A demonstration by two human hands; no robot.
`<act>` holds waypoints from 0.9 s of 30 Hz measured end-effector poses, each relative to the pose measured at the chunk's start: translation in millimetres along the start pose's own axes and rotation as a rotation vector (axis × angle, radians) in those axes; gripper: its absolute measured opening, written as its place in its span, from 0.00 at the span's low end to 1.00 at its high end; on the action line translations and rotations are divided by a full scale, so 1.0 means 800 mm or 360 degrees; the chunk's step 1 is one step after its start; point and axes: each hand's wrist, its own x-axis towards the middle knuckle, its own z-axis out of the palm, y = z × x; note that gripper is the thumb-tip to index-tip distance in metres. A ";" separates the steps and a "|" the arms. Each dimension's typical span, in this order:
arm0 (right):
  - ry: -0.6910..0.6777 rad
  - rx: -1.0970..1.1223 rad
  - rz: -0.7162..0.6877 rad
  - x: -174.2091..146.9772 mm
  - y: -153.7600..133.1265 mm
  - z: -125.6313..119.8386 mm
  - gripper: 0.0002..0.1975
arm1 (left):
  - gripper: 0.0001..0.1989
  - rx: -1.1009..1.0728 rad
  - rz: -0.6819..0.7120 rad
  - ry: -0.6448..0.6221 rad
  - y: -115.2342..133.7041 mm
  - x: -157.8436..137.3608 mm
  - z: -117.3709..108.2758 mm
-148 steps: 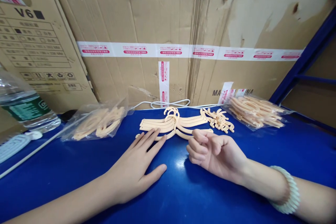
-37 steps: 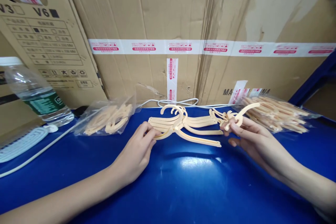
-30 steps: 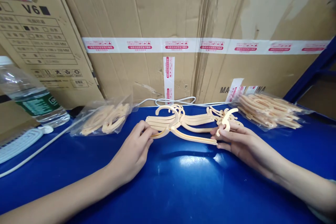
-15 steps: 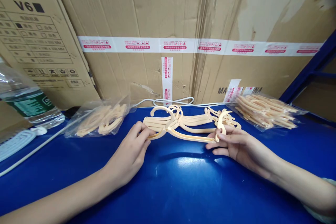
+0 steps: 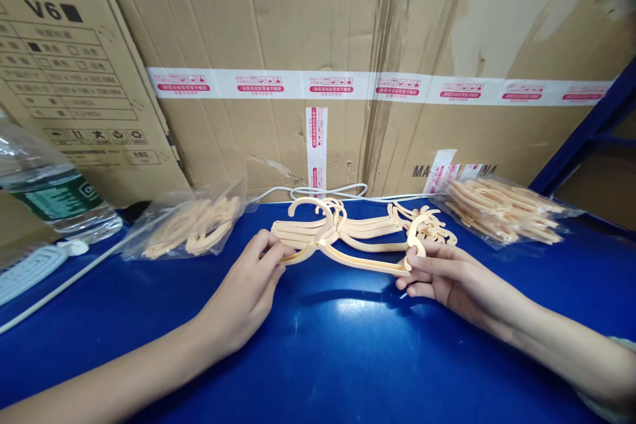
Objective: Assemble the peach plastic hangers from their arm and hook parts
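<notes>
A beige plastic clothes hanger (image 5: 358, 261) is held just above the blue table, its hook pointing up and away from me. My left hand (image 5: 258, 271) is closed on the hanger's left end. At the other end, my right hand (image 5: 432, 271) pinches a small curved beige hook piece (image 5: 416, 235) against the arm tip. Whether that piece is locked into the arm, I cannot tell. Behind the hanger lie several more beige hangers (image 5: 372, 228) in a stack, beside a small heap of curved beige pieces (image 5: 432, 225).
Clear bags of beige hanger parts lie at left (image 5: 193, 225) and right (image 5: 501, 209). A water bottle (image 5: 54, 185), a pale blue hairbrush (image 5: 34, 271) and a white cable (image 5: 64, 288) are on the left. Taped cardboard boxes (image 5: 278, 146) stand behind the blue table (image 5: 348, 364).
My right hand has lowered and turned the small hook piece slightly at the hanger's right tip. The hanger's hook has shifted a little to the right. My left hand keeps its hold.
</notes>
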 end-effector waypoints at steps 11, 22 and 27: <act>0.0077 -0.0118 -0.0131 -0.001 0.000 0.002 0.15 | 0.13 -0.0025 0.0074 -0.0002 0.002 0.001 0.001; 0.0127 -0.0181 -0.0253 -0.004 0.000 0.003 0.15 | 0.14 0.0026 0.0148 0.0004 0.000 0.000 0.003; 0.0130 -0.0217 -0.0354 -0.007 0.000 0.005 0.15 | 0.15 -0.0005 0.0158 0.0022 0.000 0.000 0.004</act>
